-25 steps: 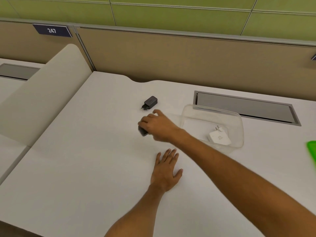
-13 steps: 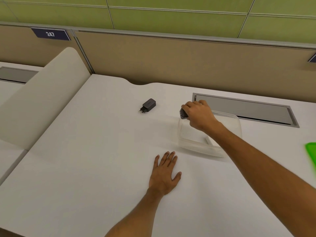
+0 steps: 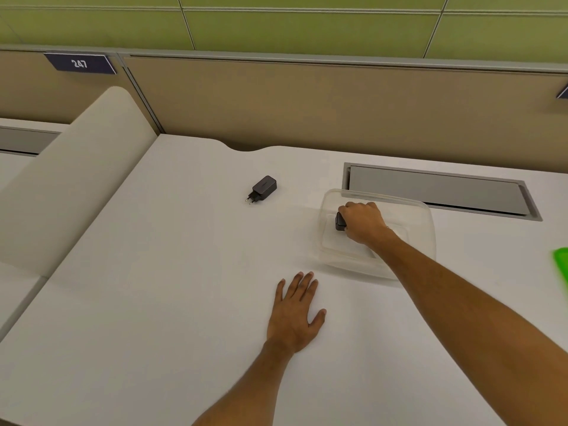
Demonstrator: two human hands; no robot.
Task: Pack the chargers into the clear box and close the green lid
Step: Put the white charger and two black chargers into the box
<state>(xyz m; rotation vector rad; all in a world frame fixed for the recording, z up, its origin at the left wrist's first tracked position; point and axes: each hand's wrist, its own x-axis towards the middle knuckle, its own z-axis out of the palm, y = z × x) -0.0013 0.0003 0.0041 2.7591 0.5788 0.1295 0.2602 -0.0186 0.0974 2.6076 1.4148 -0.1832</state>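
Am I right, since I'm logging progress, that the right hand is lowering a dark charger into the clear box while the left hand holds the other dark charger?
Not quite. The head view shows the left hand lying flat and empty on the desk; the other dark charger sits alone farther back. The rest holds: the right hand holds a dark charger inside the clear box.

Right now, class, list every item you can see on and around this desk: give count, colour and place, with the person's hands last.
Charger on desk: one, black, left of the box.
Charger in hand: one, black, inside the box.
Clear box: one, transparent, right of centre.
Lid: one, green, right edge, partly cut off.
Cable hatch: one, grey, behind the box.
Number sign: one, dark blue, partition.
Desk: one, white.
Left hand: flat on the desk.
Right hand: in the box, gripping a charger.
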